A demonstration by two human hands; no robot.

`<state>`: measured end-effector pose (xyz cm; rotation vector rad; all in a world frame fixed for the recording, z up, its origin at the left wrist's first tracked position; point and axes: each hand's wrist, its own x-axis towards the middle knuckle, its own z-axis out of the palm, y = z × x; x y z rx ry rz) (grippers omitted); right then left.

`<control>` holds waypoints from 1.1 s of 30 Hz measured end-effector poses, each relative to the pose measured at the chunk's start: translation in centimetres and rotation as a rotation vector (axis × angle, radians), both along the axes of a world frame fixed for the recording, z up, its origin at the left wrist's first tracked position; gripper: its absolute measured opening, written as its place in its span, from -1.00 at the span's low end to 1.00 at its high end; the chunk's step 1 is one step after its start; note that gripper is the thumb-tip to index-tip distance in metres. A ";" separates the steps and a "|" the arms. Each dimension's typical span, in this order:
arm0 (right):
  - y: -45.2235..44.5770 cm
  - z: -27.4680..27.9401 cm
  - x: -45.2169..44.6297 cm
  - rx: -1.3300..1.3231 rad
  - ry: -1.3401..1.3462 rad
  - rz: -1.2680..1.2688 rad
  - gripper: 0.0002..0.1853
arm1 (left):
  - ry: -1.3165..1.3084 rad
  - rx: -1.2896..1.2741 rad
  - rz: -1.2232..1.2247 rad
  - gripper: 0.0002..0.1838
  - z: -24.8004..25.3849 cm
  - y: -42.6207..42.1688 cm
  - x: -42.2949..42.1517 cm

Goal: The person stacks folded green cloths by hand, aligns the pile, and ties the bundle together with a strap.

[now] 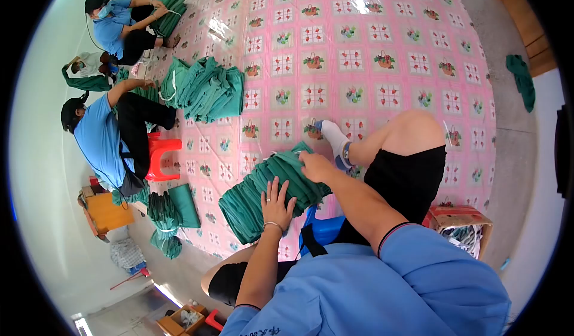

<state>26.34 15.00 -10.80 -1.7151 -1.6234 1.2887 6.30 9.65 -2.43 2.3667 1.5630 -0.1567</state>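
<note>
A row of folded green cloths (242, 207), packed into a thick bundle, lies in front of me on the pink patterned sheet. My left hand (277, 203) rests flat on top of it with the fingers spread, a ring and a bracelet showing. At the bundle's far right end, my right hand (315, 166) is closed, its fingers curled at the cloth's edge. A small white bit shows by those fingertips, too small to name. The underside of the bundle is hidden.
My bent leg and socked foot (335, 137) are right of the bundle. A blue stool (323, 225) is under me. A cardboard box (463, 216) with white strips stands right. Leftward are a green cloth pile (209, 91), a red stool (162, 156) and co-workers (98, 136).
</note>
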 end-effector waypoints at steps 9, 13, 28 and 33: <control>0.4 -0.3 0.5 0.105 0.100 -0.167 -0.85 | -0.066 -0.002 0.107 -0.38 -1.4 -1.2 0.1; 0.3 2.5 -0.1 0.291 0.186 -0.087 -0.74 | -0.035 0.023 0.119 -0.44 -1.7 -1.4 0.7; -0.5 1.5 -1.2 0.037 -0.197 -0.014 -0.61 | -0.082 0.029 0.166 -0.42 -1.9 -2.1 1.2; -0.3 1.5 -0.5 0.050 -0.226 -0.010 -0.75 | -0.222 0.002 0.215 -0.40 -2.6 -2.7 0.4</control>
